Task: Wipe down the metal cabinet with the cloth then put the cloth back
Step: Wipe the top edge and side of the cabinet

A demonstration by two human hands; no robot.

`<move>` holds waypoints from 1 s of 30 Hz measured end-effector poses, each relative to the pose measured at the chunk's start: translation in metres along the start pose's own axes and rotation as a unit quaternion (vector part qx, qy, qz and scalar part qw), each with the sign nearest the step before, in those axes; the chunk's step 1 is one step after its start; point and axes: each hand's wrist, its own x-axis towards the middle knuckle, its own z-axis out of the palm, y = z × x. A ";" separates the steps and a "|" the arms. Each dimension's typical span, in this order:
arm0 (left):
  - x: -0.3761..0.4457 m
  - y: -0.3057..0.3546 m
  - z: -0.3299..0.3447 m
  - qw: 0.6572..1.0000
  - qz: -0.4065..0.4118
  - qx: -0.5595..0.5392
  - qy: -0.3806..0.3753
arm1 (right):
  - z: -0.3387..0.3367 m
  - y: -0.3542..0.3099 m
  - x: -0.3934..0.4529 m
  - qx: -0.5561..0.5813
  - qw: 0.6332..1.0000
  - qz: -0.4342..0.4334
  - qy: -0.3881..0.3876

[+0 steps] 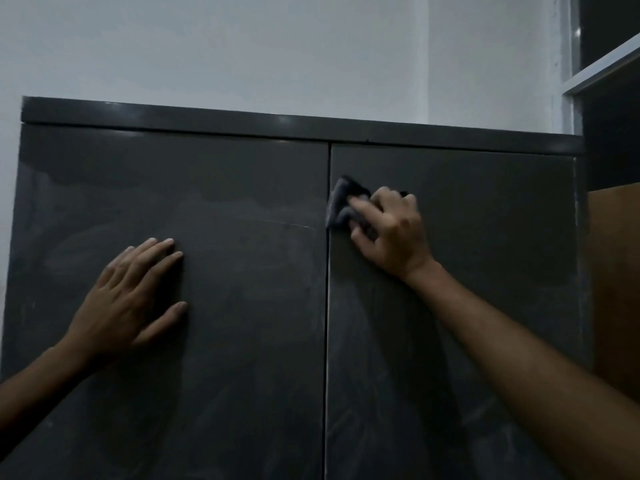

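Right hand (pixel 391 230) clutches the dark cloth (pixel 341 202) against the metal cabinet (pixel 242 375) beside its centre seam, near the top edge; left hand (pixel 135 292) presses flat, fingers straight. Risk: cloth snagging in that seam.

I have one view only, from the head camera, so nothing is shared with a second. It sits close to the metal cabinet (pixel 242 341), facing its two doors nearly square and tilted slightly upward, the top edge running from 10 to 2 o'clock. The wall (pixel 242 46) fills 12 o'clock. Both forearms enter from 7 and 5 o'clock.
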 end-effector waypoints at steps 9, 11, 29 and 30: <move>-0.012 -0.019 0.019 1.000 0.020 0.000 0.024 | 0.004 -0.024 0.005 -0.008 0.980 -0.191 -0.056; -0.012 -0.020 0.020 0.999 0.023 -0.005 0.029 | 0.007 -0.017 0.023 -0.021 1.000 -0.011 -0.010; -0.017 -0.028 0.023 0.999 0.032 -0.003 0.034 | 0.033 -0.100 0.012 0.007 0.995 -0.098 -0.024; -0.017 -0.028 0.024 0.999 0.033 -0.003 0.034 | 0.029 -0.099 0.010 0.015 0.979 -0.194 -0.055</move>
